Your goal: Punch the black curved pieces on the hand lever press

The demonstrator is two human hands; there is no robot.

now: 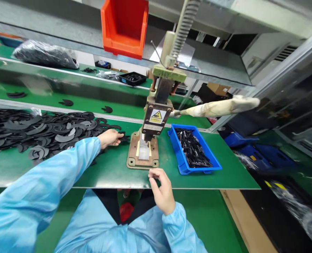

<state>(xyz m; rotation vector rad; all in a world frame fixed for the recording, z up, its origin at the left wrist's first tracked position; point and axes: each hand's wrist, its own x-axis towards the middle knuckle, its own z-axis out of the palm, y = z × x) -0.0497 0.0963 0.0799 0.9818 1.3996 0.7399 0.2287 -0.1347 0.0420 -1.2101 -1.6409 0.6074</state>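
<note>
Many flat black crescent-shaped rubbery cutouts (39, 128) heaped on green matte desk (113, 168); left hand (110, 137) outstretched, fingers pinching one cutout at pile's edge. Rusty metal hand press (152, 135) centre. Right hand (162, 189) curled, holds small dark piece. Blue plastic tray (183, 165) right.

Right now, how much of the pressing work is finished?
Some looks done: the blue tray holds dark strips. In hand: the left hand touches a black piece beside the press; the right hand pinches something small. Left: a big pile of black pieces.
</note>
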